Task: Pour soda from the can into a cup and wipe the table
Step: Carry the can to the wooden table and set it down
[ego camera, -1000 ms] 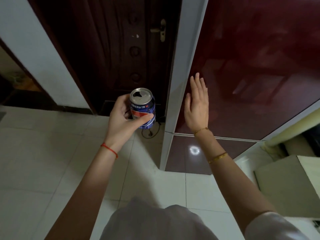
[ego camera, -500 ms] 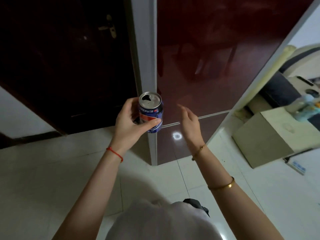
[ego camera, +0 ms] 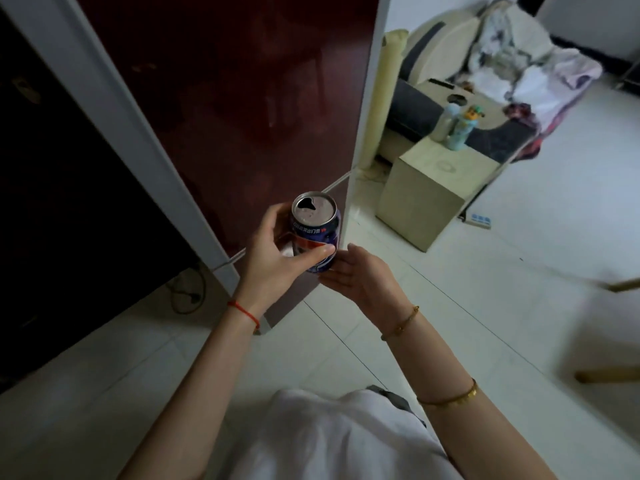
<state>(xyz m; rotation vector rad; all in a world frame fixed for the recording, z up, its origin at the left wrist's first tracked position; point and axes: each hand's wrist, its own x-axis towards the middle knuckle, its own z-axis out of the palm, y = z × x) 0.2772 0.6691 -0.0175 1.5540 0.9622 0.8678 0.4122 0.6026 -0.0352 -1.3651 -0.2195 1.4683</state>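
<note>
A blue soda can (ego camera: pixel 317 230) with an opened top stands upright in my left hand (ego camera: pixel 273 261), whose thumb and fingers wrap round its side. My right hand (ego camera: pixel 360 275) is beside and just under the can's base, palm up with fingers relaxed; they reach to the can's lower edge, and I cannot tell if they touch it. No cup or cloth shows in this view.
A dark red fridge door (ego camera: pixel 242 98) stands right behind the can. A beige side table (ego camera: pixel 426 188) with bottles (ego camera: pixel 457 126) sits to the right, in front of a sofa (ego camera: pixel 491 74) piled with clothes. Blurred wooden furniture legs (ego camera: pixel 620 285) cross the right edge. White tile floor (ego camera: pixel 519 271) lies around.
My right hand left the fridge door, dropped and moved in under the can's base. The view swung right, bringing the side table and sofa into sight. My left hand kept hold of the can.
</note>
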